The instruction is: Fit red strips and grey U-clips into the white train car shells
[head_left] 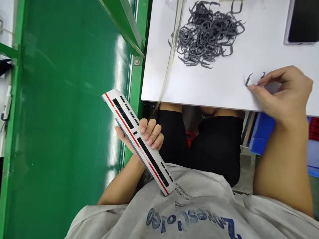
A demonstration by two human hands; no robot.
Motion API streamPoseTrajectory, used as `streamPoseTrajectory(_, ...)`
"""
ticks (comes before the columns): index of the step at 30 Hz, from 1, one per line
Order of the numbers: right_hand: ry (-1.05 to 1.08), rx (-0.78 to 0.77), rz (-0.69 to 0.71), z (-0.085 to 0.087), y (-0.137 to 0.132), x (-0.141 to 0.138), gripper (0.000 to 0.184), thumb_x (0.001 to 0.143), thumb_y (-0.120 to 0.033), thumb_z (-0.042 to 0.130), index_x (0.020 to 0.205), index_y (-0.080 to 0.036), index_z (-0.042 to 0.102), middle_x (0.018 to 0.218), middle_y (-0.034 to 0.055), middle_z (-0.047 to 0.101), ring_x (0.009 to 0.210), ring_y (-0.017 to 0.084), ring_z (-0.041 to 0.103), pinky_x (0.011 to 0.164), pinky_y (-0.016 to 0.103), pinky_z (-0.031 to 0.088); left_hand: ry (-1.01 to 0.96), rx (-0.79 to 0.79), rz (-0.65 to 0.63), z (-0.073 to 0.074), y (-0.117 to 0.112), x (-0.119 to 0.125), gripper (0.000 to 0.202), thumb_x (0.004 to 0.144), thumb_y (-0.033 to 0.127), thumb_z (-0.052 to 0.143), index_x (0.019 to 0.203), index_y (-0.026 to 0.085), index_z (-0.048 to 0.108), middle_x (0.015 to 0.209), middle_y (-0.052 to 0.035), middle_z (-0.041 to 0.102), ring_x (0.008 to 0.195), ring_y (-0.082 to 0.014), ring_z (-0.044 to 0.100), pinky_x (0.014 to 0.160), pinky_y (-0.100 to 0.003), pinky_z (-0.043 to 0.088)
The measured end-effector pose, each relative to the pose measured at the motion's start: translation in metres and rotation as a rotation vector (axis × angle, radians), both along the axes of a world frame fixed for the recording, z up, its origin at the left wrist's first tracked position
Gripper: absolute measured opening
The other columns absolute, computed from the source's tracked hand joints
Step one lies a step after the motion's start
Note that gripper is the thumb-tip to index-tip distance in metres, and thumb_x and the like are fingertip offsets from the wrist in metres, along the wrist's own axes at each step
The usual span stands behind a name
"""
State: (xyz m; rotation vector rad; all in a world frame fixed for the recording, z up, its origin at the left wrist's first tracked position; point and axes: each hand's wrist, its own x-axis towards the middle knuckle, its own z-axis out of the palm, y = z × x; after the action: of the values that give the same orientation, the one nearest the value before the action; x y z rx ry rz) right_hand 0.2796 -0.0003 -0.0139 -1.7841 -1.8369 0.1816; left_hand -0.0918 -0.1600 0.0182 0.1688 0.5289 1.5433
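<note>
My left hand [152, 132] is wrapped round a model train car body [143, 147], white with a red stripe and black window strips. The car body is tilted, its lower end close to my shirt. Over the white table, my right hand [284, 89] pinches a small dark grey U-shaped plastic piece [248, 80] between thumb and forefinger. Part of that piece is hidden by the fingers. A tangled pile of similar grey pieces [206, 33] lies farther back on the table.
A phone-like device with a dark screen [302, 23] lies at the table's [211, 86] back right. A clear tube [171, 53] hangs across the table's left side. Green metal framing [136, 79] stands to the left. Blue bins [261, 132] are below the table at right.
</note>
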Motion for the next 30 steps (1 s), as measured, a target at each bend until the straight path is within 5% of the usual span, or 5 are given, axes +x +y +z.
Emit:
streamPoseTrajectory(11,-0.022,0.014,0.101,0.007,-0.009,-0.007,0.016,0.092,-0.007,0.088,0.105,-0.013,0.082,0.105,0.0135,0.085,0.102,0.021,0.079,0.095,0.036,0.062,0.019,-0.023,0.043,0.0,0.003,-0.001,0.072,0.092,0.086,0.073,0.07,0.024,0.046,0.057,0.0097,0.025,0.043,-0.0079,0.013,0.028,-0.017,0.02)
streamPoseTrajectory(16,-0.002,0.072,0.043,-0.004,-0.005,0.003,0.007,0.096,-0.014,0.087,0.094,-0.014,0.08,0.097,0.0112,0.084,0.096,0.022,0.079,0.089,0.037,0.061,0.018,-0.056,0.052,-0.002,0.004,-0.001,0.064,0.101,0.075,0.072,0.071,0.023,0.051,0.057,0.0099,0.023,0.043,-0.0082,0.013,0.028,-0.016,0.018)
streamPoseTrajectory(20,0.018,0.036,-0.01,-0.002,0.003,0.005,0.011,0.105,-0.02,0.08,0.106,-0.009,0.082,0.104,0.0148,0.084,0.095,0.019,0.078,0.084,0.034,0.06,0.06,-0.092,0.057,-0.002,0.004,0.0,0.063,0.103,0.074,0.07,0.072,0.023,0.052,0.059,0.009,0.023,0.045,-0.0094,0.014,0.03,-0.017,0.02)
streamPoseTrajectory(30,-0.119,0.034,0.061,0.01,0.001,-0.015,0.019,0.103,-0.023,0.08,0.114,-0.011,0.089,0.106,0.0147,0.086,0.106,0.025,0.08,0.097,0.037,0.06,0.1,-0.04,0.02,0.001,0.009,0.001,0.075,0.083,0.089,0.077,0.068,0.023,0.044,0.059,0.0088,0.025,0.047,-0.0087,0.016,0.031,-0.017,0.025)
